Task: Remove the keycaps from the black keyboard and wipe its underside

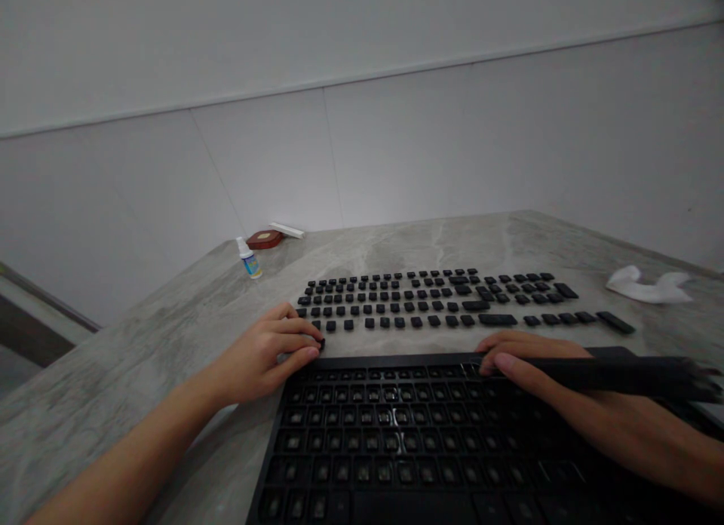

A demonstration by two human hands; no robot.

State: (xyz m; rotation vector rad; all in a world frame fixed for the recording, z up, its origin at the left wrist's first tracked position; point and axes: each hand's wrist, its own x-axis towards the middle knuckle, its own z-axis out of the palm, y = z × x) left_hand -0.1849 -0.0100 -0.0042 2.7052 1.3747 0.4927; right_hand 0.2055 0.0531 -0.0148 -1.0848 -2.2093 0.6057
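Note:
A black keyboard (390, 434) with most of its key sockets bare fills the bottom of the head view. Beyond its back edge my left hand (277, 348) is closed, with a small black keycap (321, 345) pinched at its fingertips. My right hand (537, 366) lies over the keyboard's right side, closed round a black brush (627, 376). Its frayed bristles point right, and thin wire shows by my fingers at the other end. Rows of loose black keycaps (400, 322) lie on the table behind the keyboard; my left hand covers part of the nearest rows.
A small spray bottle (250, 259) with a white top stands at the back left. Behind it are a reddish-brown box (265, 240) and a white strip (287, 230). Crumpled white tissue (649, 286) lies at the right on the grey table (192, 314). A wall rises behind.

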